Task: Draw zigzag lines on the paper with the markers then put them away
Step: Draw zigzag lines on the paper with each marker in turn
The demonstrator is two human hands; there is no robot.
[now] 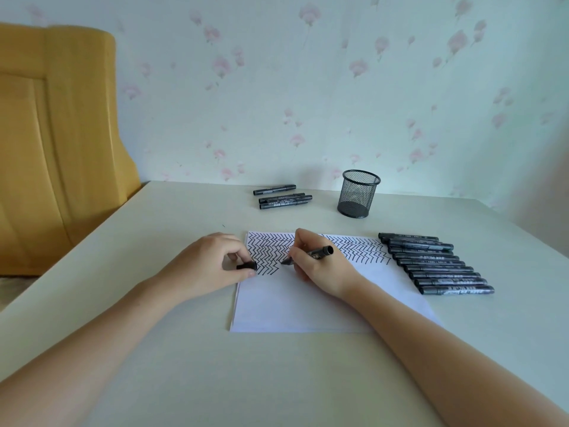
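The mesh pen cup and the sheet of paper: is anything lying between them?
No. In the head view, only bare table separates the mesh pen cup from the paper's far edge.

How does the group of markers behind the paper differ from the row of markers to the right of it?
The far group of markers is small, about four, lying loosely with one apart from the rest; the right-hand row of markers holds roughly ten, packed side by side in a neat staggered line. The far group lies beyond the paper, left of the mesh pen holder; the row borders the paper's right edge. Both sets are black, capped and lying flat on the table.
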